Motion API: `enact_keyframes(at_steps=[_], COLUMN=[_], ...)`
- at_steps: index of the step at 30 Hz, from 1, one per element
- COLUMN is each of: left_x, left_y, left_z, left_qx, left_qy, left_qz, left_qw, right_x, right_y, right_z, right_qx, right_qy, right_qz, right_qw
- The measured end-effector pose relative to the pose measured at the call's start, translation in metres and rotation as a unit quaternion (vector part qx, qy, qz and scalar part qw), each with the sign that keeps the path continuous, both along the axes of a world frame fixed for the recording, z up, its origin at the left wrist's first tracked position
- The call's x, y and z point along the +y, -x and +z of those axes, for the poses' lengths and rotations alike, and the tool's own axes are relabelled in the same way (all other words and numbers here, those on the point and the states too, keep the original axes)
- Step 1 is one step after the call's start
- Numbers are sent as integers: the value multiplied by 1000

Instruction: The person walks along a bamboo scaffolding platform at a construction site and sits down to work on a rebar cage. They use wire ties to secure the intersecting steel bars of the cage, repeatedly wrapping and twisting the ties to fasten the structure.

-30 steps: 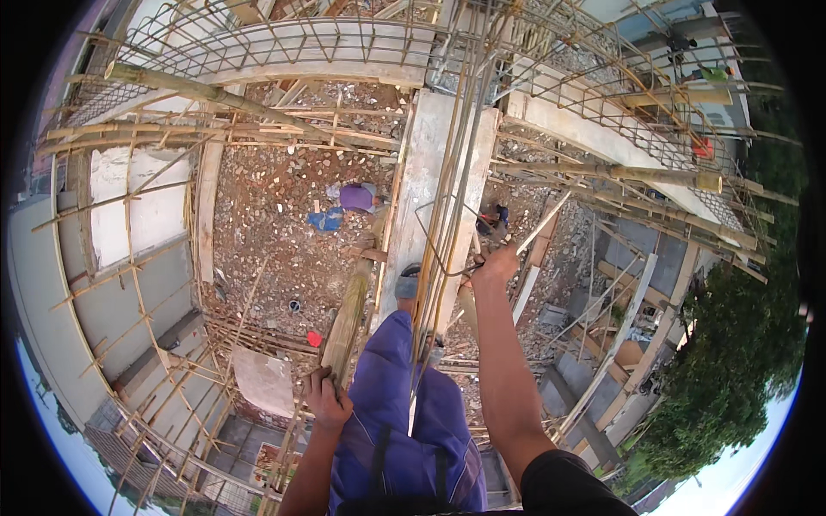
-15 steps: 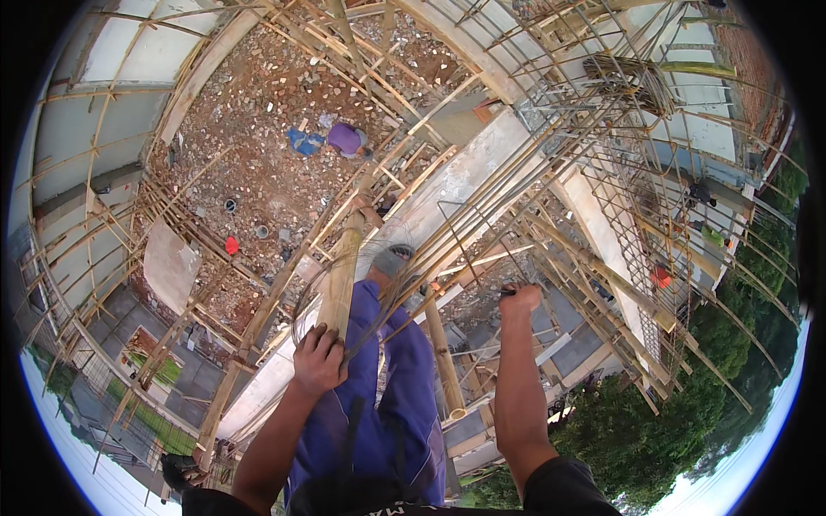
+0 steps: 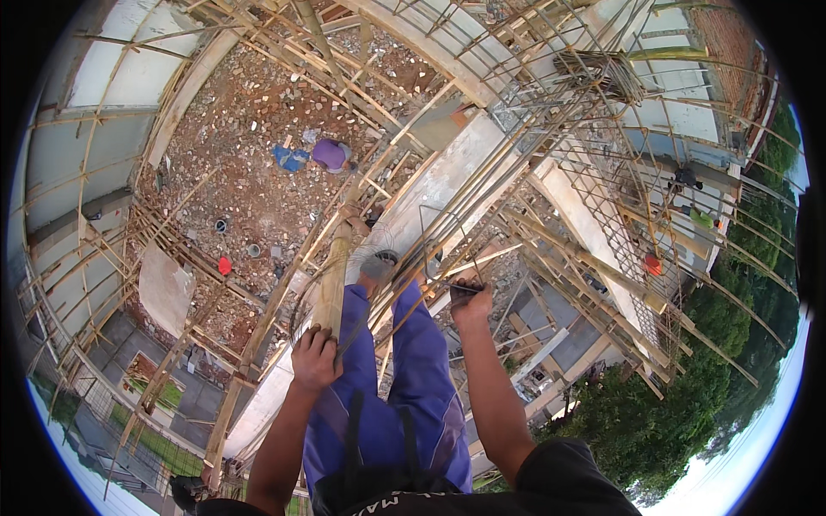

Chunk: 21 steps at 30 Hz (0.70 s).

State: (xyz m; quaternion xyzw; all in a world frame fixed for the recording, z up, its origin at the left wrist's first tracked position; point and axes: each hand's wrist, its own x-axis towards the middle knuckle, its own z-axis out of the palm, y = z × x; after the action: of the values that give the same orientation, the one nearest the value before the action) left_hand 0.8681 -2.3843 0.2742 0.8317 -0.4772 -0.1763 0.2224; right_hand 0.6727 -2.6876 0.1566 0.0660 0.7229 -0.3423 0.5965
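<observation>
My left hand point(image 3: 317, 357) is closed over the near end of a thick bamboo pole point(image 3: 330, 279). Loops of thin wire point(image 3: 301, 301) run from beside its fingers up around the pole; whether the fingers grip the wire too is hard to see. My right hand point(image 3: 471, 305) is closed around something small and dark that I cannot make out. Just above it, a bent square of thin steel rod point(image 3: 449, 217) stands by the long steel bars point(image 3: 482, 185). My feet point(image 3: 379, 265), below blue trousers, are on or beside the beam under the bars.
A pale concrete beam point(image 3: 430, 172) runs diagonally beneath me, high above rubble ground point(image 3: 232, 129). Bamboo scaffolding point(image 3: 594, 262) crosses on the right, beside a steel reinforcement cage point(image 3: 594, 185). A coil of rods point(image 3: 598, 76) lies far right. A person in purple point(image 3: 329, 155) crouches below.
My right hand has moved left and inward, nearer to the bars and bent rod. My left hand stays at the pole's end. My legs have parted, and the whole view has shifted slightly.
</observation>
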Motion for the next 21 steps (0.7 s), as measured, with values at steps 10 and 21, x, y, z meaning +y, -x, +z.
enact_keyframes(at_steps=[10, 21], left_x=[-5, -11], left_y=[3, 5], left_z=[9, 13], left_qx=[20, 8], left_qy=[-57, -74], left_qz=[10, 17], left_qw=[998, 997], right_x=[-163, -204], right_y=[51, 76], right_z=[-15, -28], right_qx=[-97, -132], right_qy=[49, 82], right_qz=[-120, -47], right_qw=[987, 987])
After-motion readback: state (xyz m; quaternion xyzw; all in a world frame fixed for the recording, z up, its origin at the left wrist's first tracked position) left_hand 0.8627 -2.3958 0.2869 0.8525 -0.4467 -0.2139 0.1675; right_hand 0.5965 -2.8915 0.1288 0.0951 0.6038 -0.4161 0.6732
